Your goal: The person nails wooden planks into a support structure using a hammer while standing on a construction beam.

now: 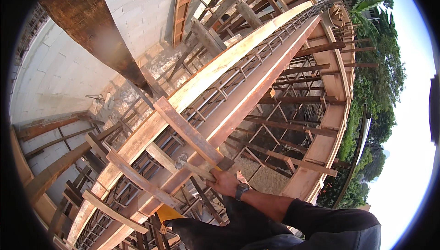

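My right hand (223,183), with a watch on its wrist, is closed round the wooden handle of a hammer (200,172). The hammer's metal head lies over a long timber beam form, beside a short wooden piece (161,157) that spans it. Just above the hand, a crosspiece (188,133) bridges the two side boards of the form. Inside the form runs a cage of steel bars (224,89). The pale side board (238,50) is left of the bars, the reddish-brown one (266,82) right of them. My left hand is out of view.
More crosspieces (137,179) span the form nearer me. A thick wooden post (87,16) rises at the upper left, before a block wall (142,2). Open gaps with props and joists (293,126) drop away on the right. An orange boot (168,213) shows below.
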{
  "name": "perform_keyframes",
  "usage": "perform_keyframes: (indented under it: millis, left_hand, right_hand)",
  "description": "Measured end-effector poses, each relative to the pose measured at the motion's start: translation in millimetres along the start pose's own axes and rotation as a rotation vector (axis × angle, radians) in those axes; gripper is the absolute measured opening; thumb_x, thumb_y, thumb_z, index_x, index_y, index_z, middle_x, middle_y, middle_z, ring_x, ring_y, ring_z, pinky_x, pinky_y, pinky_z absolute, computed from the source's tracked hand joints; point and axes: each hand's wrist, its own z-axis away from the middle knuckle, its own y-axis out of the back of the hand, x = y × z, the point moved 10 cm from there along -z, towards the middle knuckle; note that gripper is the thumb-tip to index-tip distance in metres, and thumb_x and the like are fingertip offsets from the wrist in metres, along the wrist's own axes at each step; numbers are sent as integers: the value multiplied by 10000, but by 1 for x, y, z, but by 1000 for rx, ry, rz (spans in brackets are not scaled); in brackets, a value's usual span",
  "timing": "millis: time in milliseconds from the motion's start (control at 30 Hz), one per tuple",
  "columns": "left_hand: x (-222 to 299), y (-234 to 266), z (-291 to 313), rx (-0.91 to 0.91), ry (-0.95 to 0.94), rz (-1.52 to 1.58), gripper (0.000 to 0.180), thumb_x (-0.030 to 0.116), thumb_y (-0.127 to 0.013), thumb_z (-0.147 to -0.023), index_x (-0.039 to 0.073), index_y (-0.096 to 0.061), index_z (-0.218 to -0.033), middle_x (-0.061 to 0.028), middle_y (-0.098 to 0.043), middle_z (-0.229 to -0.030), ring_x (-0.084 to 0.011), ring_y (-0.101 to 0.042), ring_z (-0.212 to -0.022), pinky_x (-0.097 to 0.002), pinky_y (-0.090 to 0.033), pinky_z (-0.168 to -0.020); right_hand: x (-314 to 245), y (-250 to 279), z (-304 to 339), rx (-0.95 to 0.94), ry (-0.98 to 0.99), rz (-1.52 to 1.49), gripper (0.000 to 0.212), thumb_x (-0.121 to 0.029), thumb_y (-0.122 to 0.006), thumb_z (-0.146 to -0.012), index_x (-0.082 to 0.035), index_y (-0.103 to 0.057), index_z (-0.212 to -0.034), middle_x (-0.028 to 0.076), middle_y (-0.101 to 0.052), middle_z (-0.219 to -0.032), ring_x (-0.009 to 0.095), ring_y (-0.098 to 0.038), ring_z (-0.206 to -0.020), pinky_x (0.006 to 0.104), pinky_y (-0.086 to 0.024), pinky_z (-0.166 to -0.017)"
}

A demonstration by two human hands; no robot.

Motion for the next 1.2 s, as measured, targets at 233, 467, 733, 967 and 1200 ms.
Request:
perform_keyframes:
  millis: [233, 467, 733, 967, 1200]
  left_hand:
    - [18, 1, -5, 17, -35, -81, 223, 146, -678, -856, 56, -610, -1049, -92, -642, -1021, -267, -586, -1030, -442, -393, -916]
    - [6, 26, 18, 83, -52, -161, 245, 156, -687, -847, 68, -602, -1059, -91, -642, -1035, -278, -575, -1077, -471, -355, -964]
    - [-39, 36, 122, 24, -20, -34, 297, 181, -721, -799, 122, -612, -1069, -58, -671, -1136, -255, -576, -1161, -548, -262, -1036]
    - [-142, 37, 86, 433, 543, 752, 96, -8, -590, -976, 21, -577, -1066, -70, -611, -889, -136, -571, -774, -258, -462, -727]
    - [-127, 25, -19, 589, 518, 1386, 196, 13, -588, -1009, 3, -635, -1199, -35, -673, -1018, -80, -610, -946, -229, -491, -889]
  right_hand:
    - [17, 8, 4, -39, -99, -22, 403, -395, -694, -909, -27, -602, -1047, 250, -687, -861, 441, -683, -850, 525, -524, -736]
    - [6, -17, -9, 59, 79, 67, 442, -436, -713, -895, -22, -603, -1006, 253, -685, -809, 441, -686, -786, 519, -535, -695]
    - [8, 2, 15, 84, 43, 24, 405, -335, -787, -872, 22, -655, -1009, 204, -677, -758, 360, -682, -687, 430, -520, -625]
    - [-14, -62, 31, -249, -61, -203, 392, -386, -690, -972, 0, -617, -967, 70, -594, -678, 163, -568, -564, 324, -445, -528]
    - [-12, -160, 72, -499, -582, -696, 555, -647, -505, -994, -102, -514, -893, -13, -453, -631, 95, -433, -491, 276, -397, -450]
